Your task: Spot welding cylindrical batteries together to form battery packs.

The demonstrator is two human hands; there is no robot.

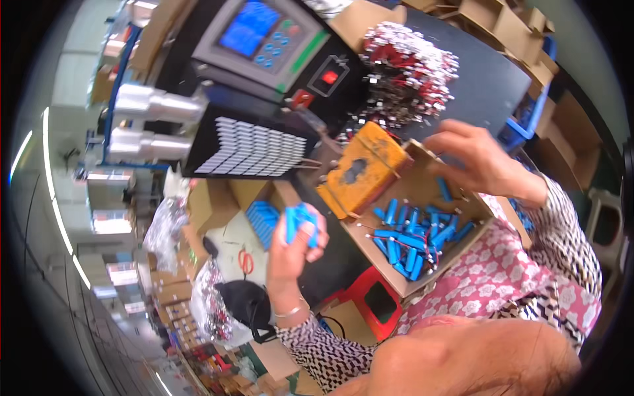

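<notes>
1. Dark grey tabletop is seen in the head view, with cardboard cartons stacked beyond its far corner.
2. On this surface, a black machine with a grey control panel and lit blue screen is placed; beside it, white-tipped red and dark wires are heaped.
3. By the machine's metal prongs, a worn orange-yellow rectangular block is set along the machine-side edge of an open brown cardboard tray.
4. Many loose blue cylinders, some with thin leads, are jumbled in the tray, mostly toward the edge nearest the pink flowered apron.
5. More short blue cylinders are clasped in the left hand, just beside a neat blue row in a carton.
6. Above the tray's opposite corner, the right hand is held with fingers curled, well apart from the left; whether anything is gripped cannot be told.
</notes>
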